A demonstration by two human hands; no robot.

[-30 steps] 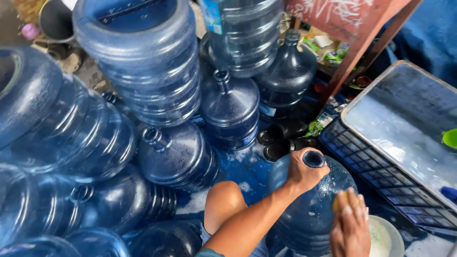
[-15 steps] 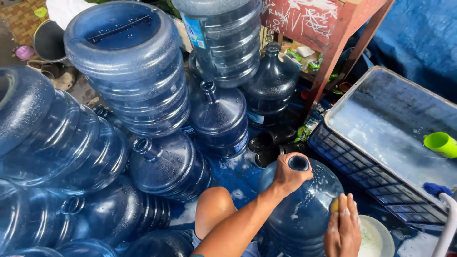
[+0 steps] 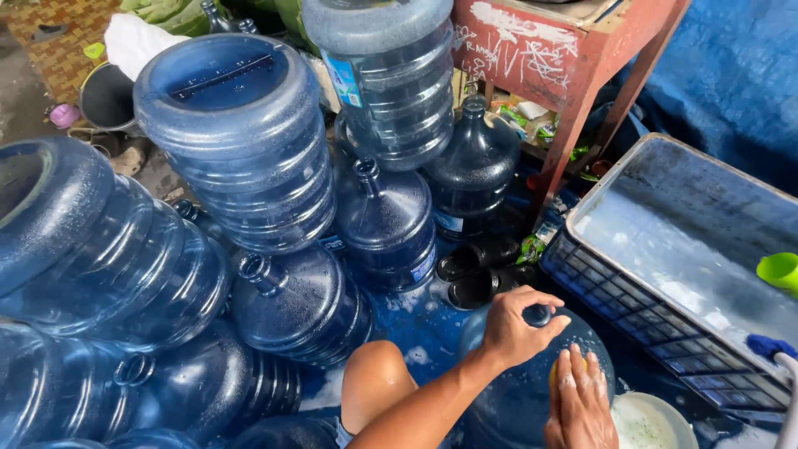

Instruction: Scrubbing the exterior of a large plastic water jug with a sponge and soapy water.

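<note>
Left hand (image 3: 517,326) clamps neck of blue water jug (image 3: 507,399), steadying it; right hand (image 3: 579,405) presses yellow sponge (image 3: 559,370) flat on wet shoulder. Soapy bowl (image 3: 657,424) just beside.

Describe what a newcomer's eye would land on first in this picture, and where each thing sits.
The heap of big blue water jugs fills the left and centre, some upright, some on their sides. At the bottom, the left hand grips the neck of one jug while the soapy right hand presses a yellow sponge against its shoulder. On the right, a metal tray of sudsy water rests on a dark crate.
</note>
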